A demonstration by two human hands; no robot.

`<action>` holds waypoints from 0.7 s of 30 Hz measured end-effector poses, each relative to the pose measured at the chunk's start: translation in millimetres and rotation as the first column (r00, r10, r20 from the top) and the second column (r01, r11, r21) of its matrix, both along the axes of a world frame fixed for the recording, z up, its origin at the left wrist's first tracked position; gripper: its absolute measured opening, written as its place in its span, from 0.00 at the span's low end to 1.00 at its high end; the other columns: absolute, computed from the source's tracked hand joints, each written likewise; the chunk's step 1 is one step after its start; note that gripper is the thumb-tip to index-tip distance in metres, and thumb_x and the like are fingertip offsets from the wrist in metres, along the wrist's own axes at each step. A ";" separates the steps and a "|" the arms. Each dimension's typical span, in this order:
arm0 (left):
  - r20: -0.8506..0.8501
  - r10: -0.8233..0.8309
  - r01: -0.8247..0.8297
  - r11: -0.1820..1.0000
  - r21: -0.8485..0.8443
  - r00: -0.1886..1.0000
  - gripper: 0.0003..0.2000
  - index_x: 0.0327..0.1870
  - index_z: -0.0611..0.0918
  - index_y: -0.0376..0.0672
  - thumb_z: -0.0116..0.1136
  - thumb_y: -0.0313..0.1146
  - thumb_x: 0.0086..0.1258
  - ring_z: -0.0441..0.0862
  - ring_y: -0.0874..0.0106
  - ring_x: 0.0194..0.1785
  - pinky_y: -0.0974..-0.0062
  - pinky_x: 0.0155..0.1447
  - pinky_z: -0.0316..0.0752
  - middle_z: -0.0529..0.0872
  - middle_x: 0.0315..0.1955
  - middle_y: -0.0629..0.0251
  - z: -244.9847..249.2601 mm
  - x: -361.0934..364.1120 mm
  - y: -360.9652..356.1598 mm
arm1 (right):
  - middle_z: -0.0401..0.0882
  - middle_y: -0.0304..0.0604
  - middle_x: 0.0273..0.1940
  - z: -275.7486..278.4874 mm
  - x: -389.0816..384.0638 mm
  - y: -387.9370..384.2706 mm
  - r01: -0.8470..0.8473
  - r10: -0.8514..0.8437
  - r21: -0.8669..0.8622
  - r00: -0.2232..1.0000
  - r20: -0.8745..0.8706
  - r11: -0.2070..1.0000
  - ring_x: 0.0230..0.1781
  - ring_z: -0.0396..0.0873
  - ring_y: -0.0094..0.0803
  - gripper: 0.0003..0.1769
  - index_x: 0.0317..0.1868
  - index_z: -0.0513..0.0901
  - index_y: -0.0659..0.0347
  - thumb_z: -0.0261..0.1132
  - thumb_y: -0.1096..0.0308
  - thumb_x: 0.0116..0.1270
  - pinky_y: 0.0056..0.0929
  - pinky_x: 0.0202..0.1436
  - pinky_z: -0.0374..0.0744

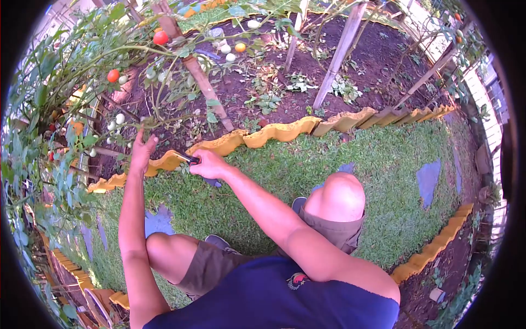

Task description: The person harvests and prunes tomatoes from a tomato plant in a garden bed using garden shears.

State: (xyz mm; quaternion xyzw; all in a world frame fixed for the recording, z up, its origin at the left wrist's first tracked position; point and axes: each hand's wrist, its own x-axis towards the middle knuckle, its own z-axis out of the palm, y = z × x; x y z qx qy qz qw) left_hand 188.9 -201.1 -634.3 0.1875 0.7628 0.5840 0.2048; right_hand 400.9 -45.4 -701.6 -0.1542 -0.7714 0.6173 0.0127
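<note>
My left hand (142, 153) reaches up to the low stems of a tomato plant (164, 119) at the bed's edge. Its thumb stands apart from the forefinger, whose tip is at a stem; whether it touches is hard to tell. My right hand (209, 164) is closed around a small black-handled cutting tool (188, 158), perhaps pruning shears, pointing left toward the left hand. Several pale green tomatoes (119, 119) hang just left of my left hand. Higher on the plant are a red tomato (160, 38) and another red tomato (113, 75).
Wavy yellow edging (282, 131) borders the soil bed (246, 71). Wooden stakes (339, 55) stand in it, one leaning stake (205, 88) near my hands. Below lies grass (263, 192) with flat grey stones (428, 181). My bent knees (342, 194) are beneath my arms. Dense foliage (33, 137) fills the left.
</note>
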 end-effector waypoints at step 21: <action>0.256 -0.609 0.650 0.614 -0.448 0.751 0.42 0.80 0.58 0.39 0.68 0.25 0.64 0.69 0.65 0.74 0.71 0.68 0.72 0.69 0.74 0.52 -9.3 19.1 10.4 | 0.87 0.52 0.33 -37.4 4.2 -27.4 -0.339 0.296 0.123 0.915 0.274 0.933 0.34 0.86 0.44 0.25 0.35 0.89 0.63 0.72 0.50 0.45 0.43 0.40 0.81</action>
